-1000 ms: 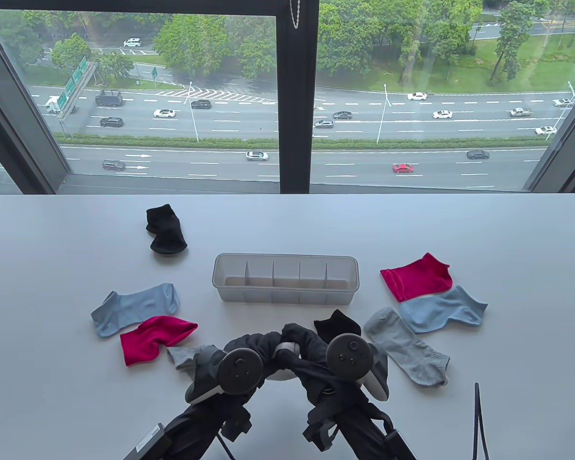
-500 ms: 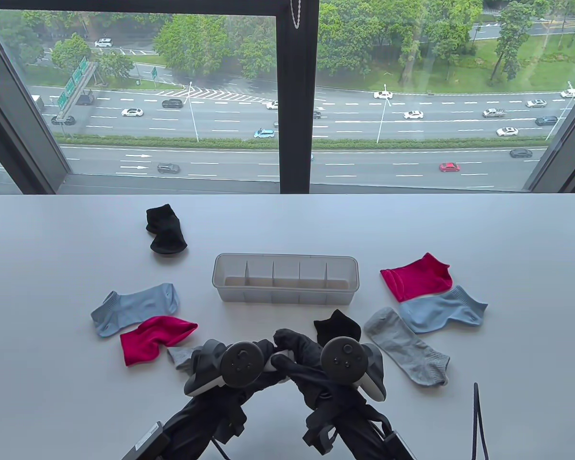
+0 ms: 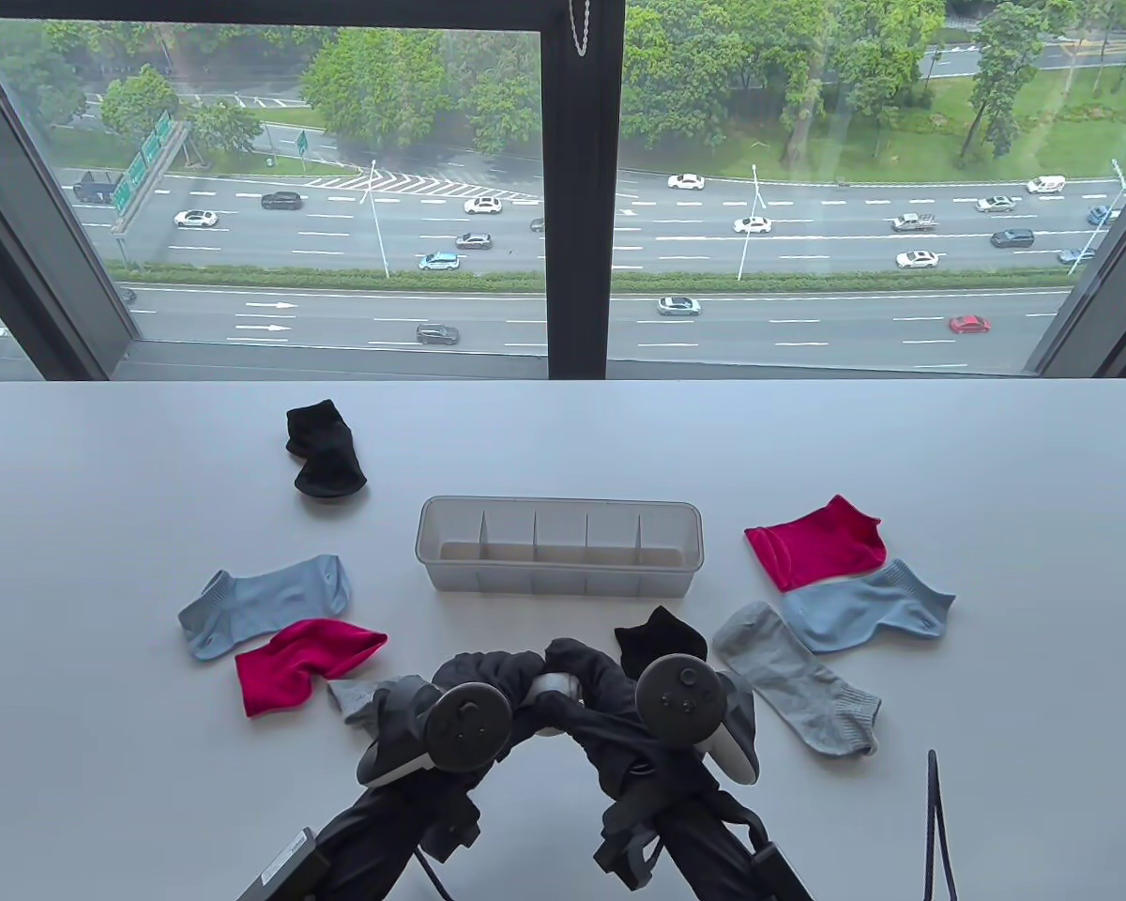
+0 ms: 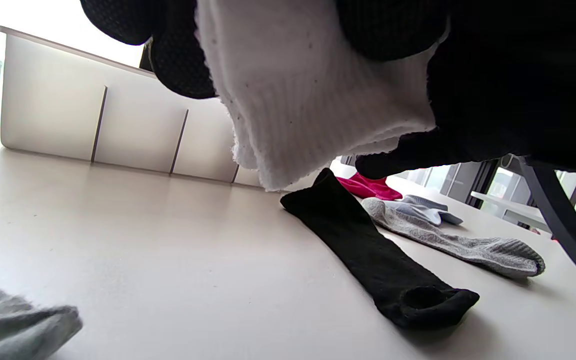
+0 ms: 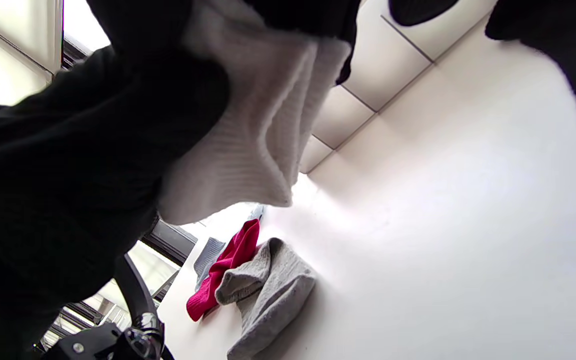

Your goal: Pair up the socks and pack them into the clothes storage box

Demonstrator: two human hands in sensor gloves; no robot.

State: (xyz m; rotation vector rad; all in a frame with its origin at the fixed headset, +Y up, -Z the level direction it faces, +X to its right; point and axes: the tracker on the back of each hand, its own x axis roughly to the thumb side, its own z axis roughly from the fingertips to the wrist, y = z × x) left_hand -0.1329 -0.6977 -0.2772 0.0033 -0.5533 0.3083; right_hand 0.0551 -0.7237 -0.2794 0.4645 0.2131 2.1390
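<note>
Gripping a bunched white sock pair (image 3: 552, 693) between them, the left hand (image 3: 474, 690) and right hand (image 3: 619, 690) meet above the near edge of the white table (image 3: 103, 798), gloved fingers of both curled around the fabric. Just beyond stands the clear divided storage box (image 3: 560, 547), its compartments holding nothing. A black sock (image 3: 661, 640) lies beside the right hand, a grey sock (image 3: 798, 694) further right, with a red sock (image 3: 814, 542) and blue sock (image 3: 868, 605) touching behind it.
</note>
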